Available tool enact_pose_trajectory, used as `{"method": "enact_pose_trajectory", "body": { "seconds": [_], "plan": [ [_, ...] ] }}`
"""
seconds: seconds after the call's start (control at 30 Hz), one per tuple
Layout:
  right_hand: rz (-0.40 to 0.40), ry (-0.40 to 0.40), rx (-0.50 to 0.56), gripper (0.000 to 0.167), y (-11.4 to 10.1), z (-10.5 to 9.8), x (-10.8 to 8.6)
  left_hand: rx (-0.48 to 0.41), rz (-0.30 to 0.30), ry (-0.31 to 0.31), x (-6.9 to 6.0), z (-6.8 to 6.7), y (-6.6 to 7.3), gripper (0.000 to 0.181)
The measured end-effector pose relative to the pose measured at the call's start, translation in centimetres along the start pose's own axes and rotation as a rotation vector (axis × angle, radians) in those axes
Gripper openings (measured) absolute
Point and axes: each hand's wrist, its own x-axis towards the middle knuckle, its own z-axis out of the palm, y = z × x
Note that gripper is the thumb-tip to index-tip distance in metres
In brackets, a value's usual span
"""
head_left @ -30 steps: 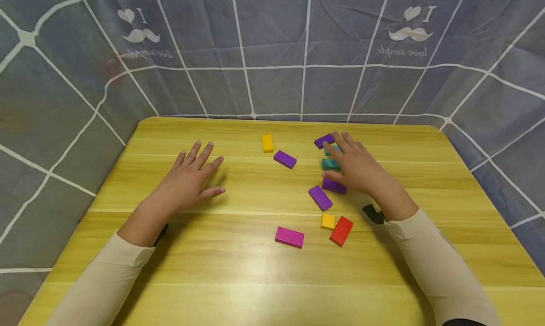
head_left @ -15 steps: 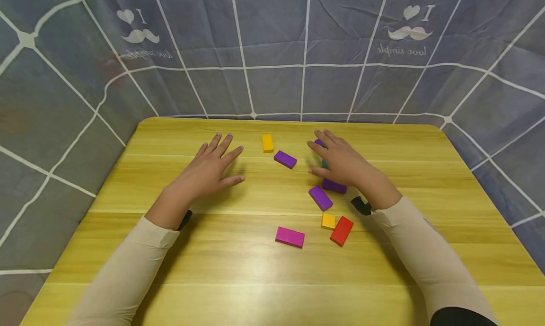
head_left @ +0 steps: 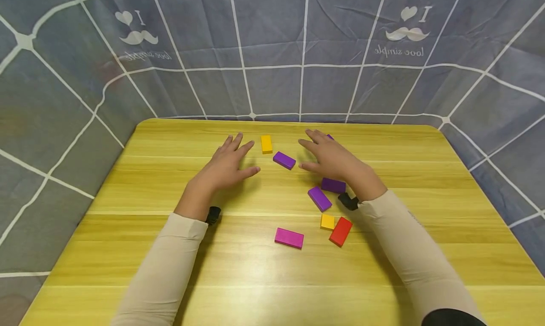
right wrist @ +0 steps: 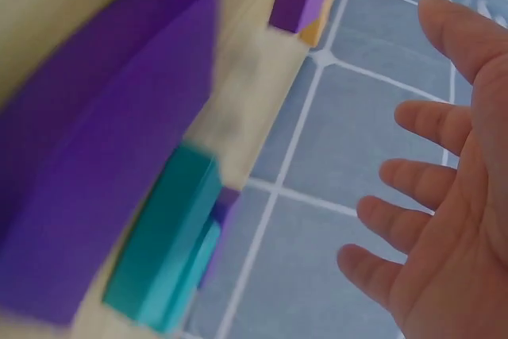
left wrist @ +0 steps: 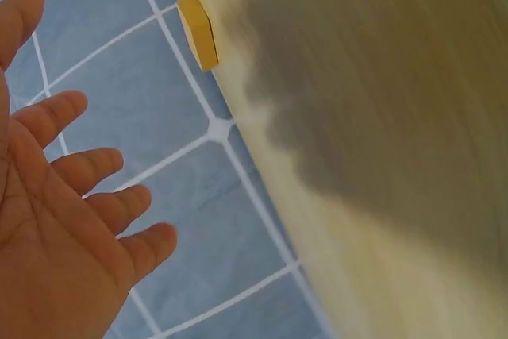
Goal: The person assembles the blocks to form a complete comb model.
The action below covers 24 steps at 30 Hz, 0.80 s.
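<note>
My left hand (head_left: 225, 167) hovers over the table with its fingers spread, just left of a yellow block (head_left: 266, 145) and a purple block (head_left: 284, 160). To the right of that purple block, my right hand (head_left: 334, 161) hangs in the air, its fingers extended and holding nothing. Beneath and behind it, teal blocks (right wrist: 163, 244) appear in the right wrist view but are hidden in the head view. A second purple block (head_left: 333, 185) lies under the right wrist. The left wrist view shows the left palm with nothing in it.
Nearer on the wooden table (head_left: 238, 269) lie another purple block (head_left: 319, 199), a small yellow block (head_left: 327, 222), a red block (head_left: 340, 232) and a magenta block (head_left: 289, 238). A grey-blue cloth (head_left: 272, 42) with white lines hangs around the table's back and sides.
My left hand has moved right and slightly toward the back. My right hand has moved left across the teal blocks, so the two hands are closer together. The blocks have stayed put.
</note>
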Motion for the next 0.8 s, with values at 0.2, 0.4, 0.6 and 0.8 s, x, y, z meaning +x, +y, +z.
{"method": "enact_pose_trajectory", "body": {
  "seconds": [0.2, 0.4, 0.6, 0.8],
  "plan": [
    [0.018, 0.012, 0.197, 0.069, -0.3, 0.2, 1.0, -0.201, -0.006, -0.057, 1.3, 0.2, 0.6, 0.08],
    [0.021, 0.007, 0.295, 0.065, -0.4, 0.3, 2.1, -0.236, 0.018, -0.078, 2.9, 0.5, 0.5, 0.076],
    [0.046, -0.007, 0.39, 0.061, -0.7, 0.4, 2.9, -0.231, 0.036, -0.081, 4.5, 0.8, 0.1, 0.069],
    [0.054, -0.029, 0.461, 0.054, -0.7, 1.1, 3.7, -0.291, 0.01, -0.064, 6.2, 1.0, -1.1, 0.06]
  ]
}}
